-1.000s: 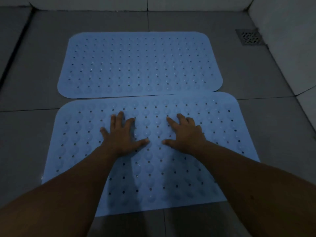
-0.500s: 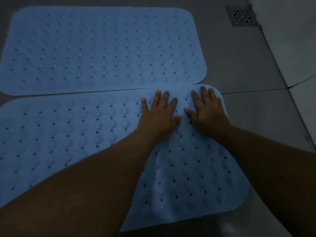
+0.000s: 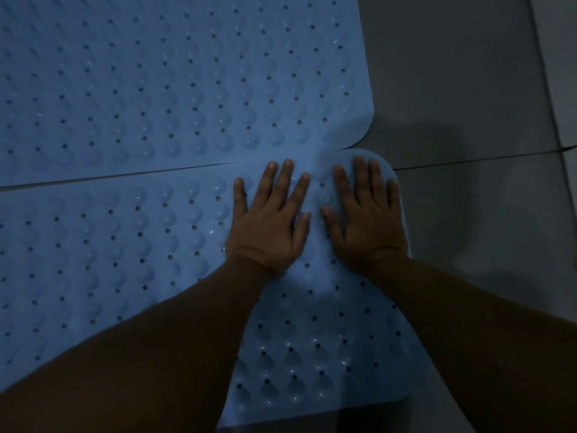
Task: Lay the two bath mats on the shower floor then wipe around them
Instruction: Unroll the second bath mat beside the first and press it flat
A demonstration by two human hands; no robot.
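Pressing flat with fingers spread, left hand [image 3: 268, 220] and right hand [image 3: 367, 220] pin the near mat [image 3: 109, 245] whose length runs leftward, the far mat [image 3: 187, 82] just beyond their fingertips.

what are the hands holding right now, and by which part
Nothing is held. The left hand and right hand lie flat, fingers straight, pressing the near mat at its far right corner.

Far mat [image 3: 175, 79] cut off by top and left frame edges; near mat [image 3: 103, 245] cut off at left, its lower-left part hidden under left forearm [image 3: 150, 348]. Mat surface beneath left hand [image 3: 268, 226] and right hand [image 3: 367, 223] not visible. Both forearms run out of frame at bottom; dim light, floor [image 3: 462, 73] detail indistinct.
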